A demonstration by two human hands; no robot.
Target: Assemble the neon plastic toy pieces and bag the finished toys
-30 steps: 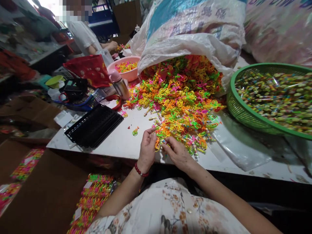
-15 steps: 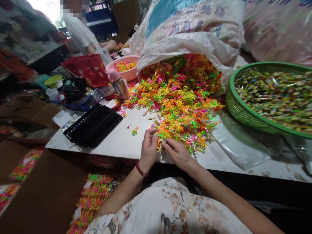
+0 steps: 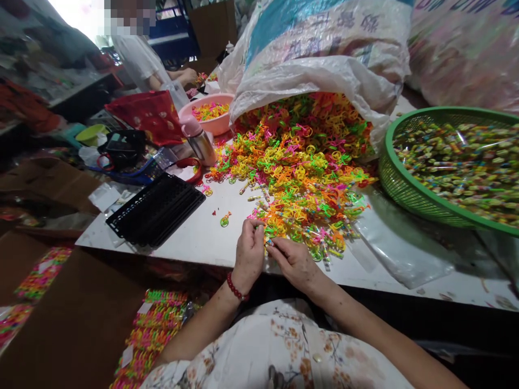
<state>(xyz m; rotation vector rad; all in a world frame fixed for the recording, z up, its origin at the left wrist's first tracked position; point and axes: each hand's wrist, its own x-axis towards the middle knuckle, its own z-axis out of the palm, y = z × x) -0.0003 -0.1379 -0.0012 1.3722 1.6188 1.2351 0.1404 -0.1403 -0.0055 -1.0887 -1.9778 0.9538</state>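
Both hands meet at the table's front edge, before a heap of small bright plastic pieces (image 3: 300, 167) in yellow, orange, green and pink. My left hand (image 3: 249, 251), a red bead bracelet at its wrist, is closed with thumb and fingers pinching a small yellow-orange plastic piece (image 3: 267, 231). Close beside it, my right hand (image 3: 295, 262) is closed too, fingertips together on a tiny printed tube (image 3: 268, 242), mostly hidden by the fingers. Several short printed tubes (image 3: 256, 198) lie among the heap. One loose green-and-orange piece (image 3: 225, 219) rests left of my hands.
A white sack (image 3: 316, 70) spills the pieces. A green basket (image 3: 389, 156) of printed tubes stands right, by clear plastic bags (image 3: 405, 254). Black trays (image 3: 156, 210), a flask (image 3: 199, 141) and a pink basin (image 3: 221, 127) are left. Another person (image 3: 138, 59) works behind.
The view has shifted slightly. My hands stay together over the same spot, and my right fingertips have moved a little nearer the left hand.
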